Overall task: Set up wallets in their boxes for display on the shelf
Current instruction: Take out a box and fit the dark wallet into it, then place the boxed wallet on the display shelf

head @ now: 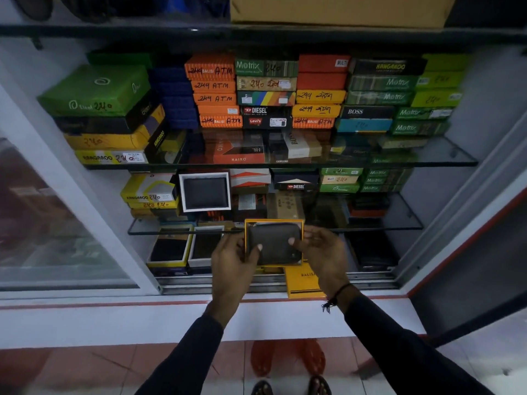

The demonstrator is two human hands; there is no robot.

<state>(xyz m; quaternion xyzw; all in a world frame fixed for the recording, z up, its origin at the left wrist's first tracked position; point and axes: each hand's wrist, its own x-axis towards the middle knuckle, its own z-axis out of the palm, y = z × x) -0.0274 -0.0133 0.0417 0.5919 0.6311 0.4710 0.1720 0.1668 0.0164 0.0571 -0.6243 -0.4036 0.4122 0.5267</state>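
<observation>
- A dark brown leather wallet (275,243) is sitting inside a shallow open box with a yellow-orange rim (247,240), its broad face turned up toward the camera and its long axis running left to right.
- The box and wallet are being held in the air in front of the lower glass shelf (370,225) of the cabinet, just above the bottom compartment.
- The left hand (232,256) is gripping the left edge of the box, fingers curled behind it and the thumb lying on the wallet's lower left corner.
- The right hand (322,249) is gripping the right edge, fingers partly curled, with a thumb tip pressing on the wallet's right side; a dark thread bracelet (335,299) is hanging at that wrist.
- A flat yellow box lid printed with dark letters (302,280) is lying on the cabinet's sliding track, just below and partly behind the held box.
- A white-rimmed open box with a black wallet (205,192) is standing upright on the lower glass shelf, facing outward, above and to the left of the hands.
- Two more open boxes with dark wallets (182,248) are leaning in the bottom compartment, left of the left hand.
- Stacks of closed coloured boxes (265,92) are filling the upper shelf.
</observation>
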